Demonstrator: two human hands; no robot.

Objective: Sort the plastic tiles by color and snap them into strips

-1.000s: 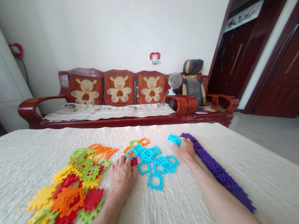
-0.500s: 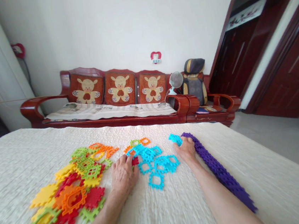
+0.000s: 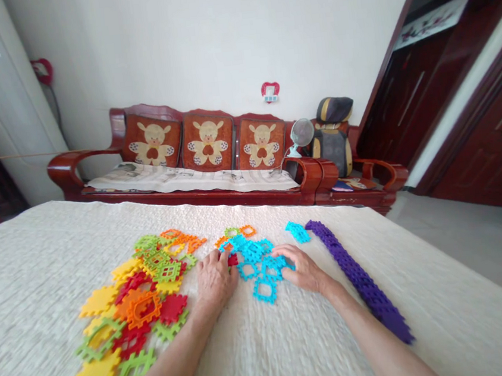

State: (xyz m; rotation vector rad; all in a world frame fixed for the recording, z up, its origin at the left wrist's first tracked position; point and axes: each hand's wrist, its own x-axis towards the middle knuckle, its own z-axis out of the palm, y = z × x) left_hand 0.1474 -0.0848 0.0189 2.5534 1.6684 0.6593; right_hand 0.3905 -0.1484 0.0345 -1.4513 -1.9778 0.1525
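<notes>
My left hand (image 3: pixel 217 277) rests on the cloth with its fingers lying forward, at the left edge of the sky-blue pile. A red toothed plastic piece (image 3: pixel 232 260) shows beside its fingers. My right hand (image 3: pixel 303 271) reaches over the right side of the pile, thumb and fingers apart, touching a sky-blue interlocking piece (image 3: pixel 272 265). Another sky-blue square frame piece (image 3: pixel 265 290) lies flat in front. Farther back, a small sky-blue stack (image 3: pixel 298 232) lies beside a long overlapping row of purple pieces (image 3: pixel 353 270).
A spread heap of yellow, red, orange and green pieces (image 3: pixel 142 307) covers the left of the cloth-covered table (image 3: pixel 259 354). Green and orange frame pieces (image 3: pixel 247 231) lie behind the blue pile. A wooden sofa (image 3: pixel 189 195) stands beyond the table.
My right hand has left the small sky-blue stack by the purple row and moved left and nearer, onto the sky-blue pile. My left hand stays by the pile. The view has shifted slightly.
</notes>
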